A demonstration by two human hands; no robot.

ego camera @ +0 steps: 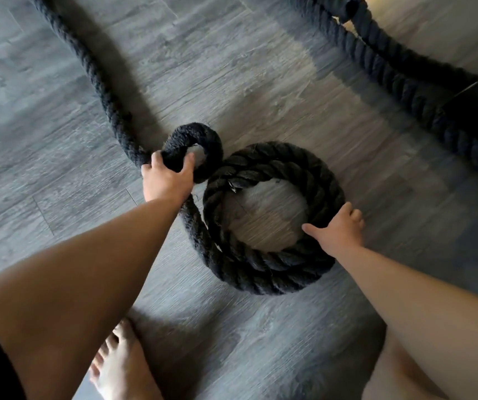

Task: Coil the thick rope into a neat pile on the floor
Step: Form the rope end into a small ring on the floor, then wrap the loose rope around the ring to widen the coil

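loose run of thick black rope point(99, 82) trails far left across grey plank floor point(261, 67). left hand point(168, 180) closed round small raised kink loop point(194, 145), just left of coil. best move, imo: untwist kink, lay it flat ag. outer turn, same direction, no crossing. coil point(272, 272) centre, approx two turns, flat on floor. right hand point(336, 229) open, fingers spread, pressing coil's right side to pin it. 2nd rope stretch point(422, 90) far right, well apart frm hands.
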